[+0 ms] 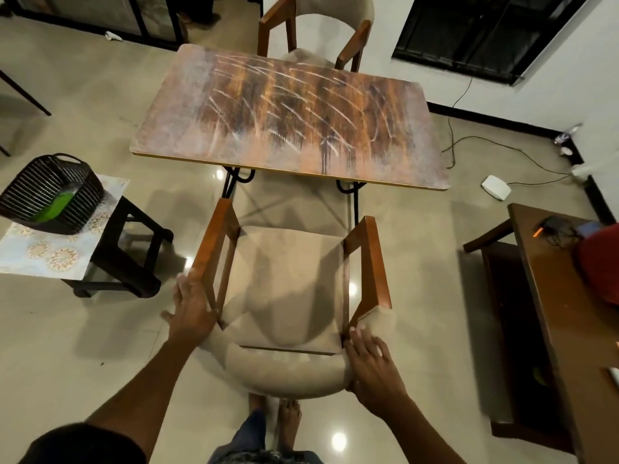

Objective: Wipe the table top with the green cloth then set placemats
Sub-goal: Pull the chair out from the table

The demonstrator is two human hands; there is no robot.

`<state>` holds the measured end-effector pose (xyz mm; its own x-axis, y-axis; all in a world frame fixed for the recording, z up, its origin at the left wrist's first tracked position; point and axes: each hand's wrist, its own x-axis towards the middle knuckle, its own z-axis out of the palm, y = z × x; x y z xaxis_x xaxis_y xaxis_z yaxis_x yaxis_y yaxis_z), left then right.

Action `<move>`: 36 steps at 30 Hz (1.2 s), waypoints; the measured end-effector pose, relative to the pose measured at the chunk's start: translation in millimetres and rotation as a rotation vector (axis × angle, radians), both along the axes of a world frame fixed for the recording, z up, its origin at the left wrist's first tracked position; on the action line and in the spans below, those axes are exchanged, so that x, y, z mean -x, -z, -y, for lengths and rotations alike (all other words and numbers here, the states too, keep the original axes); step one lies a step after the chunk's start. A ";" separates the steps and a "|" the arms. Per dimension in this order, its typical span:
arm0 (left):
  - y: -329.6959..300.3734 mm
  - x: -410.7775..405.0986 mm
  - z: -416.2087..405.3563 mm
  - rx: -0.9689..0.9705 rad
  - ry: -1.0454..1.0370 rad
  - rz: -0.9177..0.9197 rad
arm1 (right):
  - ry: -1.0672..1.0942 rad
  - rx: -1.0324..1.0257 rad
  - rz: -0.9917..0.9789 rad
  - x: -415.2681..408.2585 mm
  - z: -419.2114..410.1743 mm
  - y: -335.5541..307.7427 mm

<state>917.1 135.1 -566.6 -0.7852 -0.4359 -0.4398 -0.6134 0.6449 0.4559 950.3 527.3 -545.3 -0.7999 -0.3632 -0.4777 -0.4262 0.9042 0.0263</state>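
The table top (288,122) has a brown streaked pattern with pale wipe-like marks and nothing on it. The green cloth (58,204) lies inside a black basket (43,182) at the left, on top of patterned placemats (50,256) that rest on a dark stool (134,259). A wooden chair with a beige cushion (284,279) stands between me and the table. My left hand (191,309) lies with straight fingers against its left armrest. My right hand (371,366) grips the right end of its padded backrest.
A second chair (318,25) stands at the table's far side. A brown side table (552,296) with small devices is at the right. A white box (496,187) and cables lie on the floor by the right wall. My bare feet are under the chair.
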 end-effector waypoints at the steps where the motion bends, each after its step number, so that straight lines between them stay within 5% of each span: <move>1: -3.8 -6.5 -12.3 0.063 0.146 -0.020 | 0.068 0.048 -0.030 -8.4 -1.2 3.7; 8: -8.6 -61.2 -57.2 0.277 0.917 0.187 | 0.494 0.247 0.026 -32.9 4.2 13.3; 18: 13.1 -99.8 -60.2 0.137 0.796 -0.067 | 0.539 0.360 0.068 -23.4 1.0 25.1; 36: -0.4 -16.3 -64.0 0.172 0.722 -0.019 | 0.282 0.179 0.047 76.4 25.3 -25.8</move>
<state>933.3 199.1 -566.2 -0.9091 0.1299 -0.3957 -0.0029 0.9481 0.3180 873.9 501.9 -519.5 -0.8592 -0.2123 -0.4655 -0.1559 0.9752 -0.1571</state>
